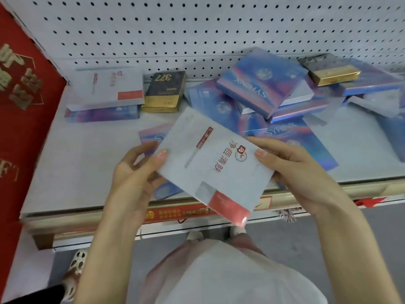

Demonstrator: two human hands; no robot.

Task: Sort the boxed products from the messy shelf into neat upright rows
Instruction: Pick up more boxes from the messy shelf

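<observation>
The person is holding a white box with red print above the front edge of the shelf, lifted clear of its surface. The left hand is gripping the box's left edge and the right hand its right edge. Each thumb is lying on the top face while the fingers are going underneath, so the hands are apart with the box clamped between them. The box is tilting, with one corner pointing down toward the person and the printed face turned up. The person is probably checking which way it reads before standing it up.

Nothing on the shelf is standing upright yet. At the back left, a second white box is lying flat on top of a blue box. The held box is likely heading to that side to join its match. Just beside them a black and gold box is lying flat.

To the right, the heaped blue boxes are leaning over one another near the pegboard. Another black and gold box is perching on top of them. The flat blue boxes are lying directly under the held one. The bare stretch of shelf at the left is offering room for a first row.
</observation>
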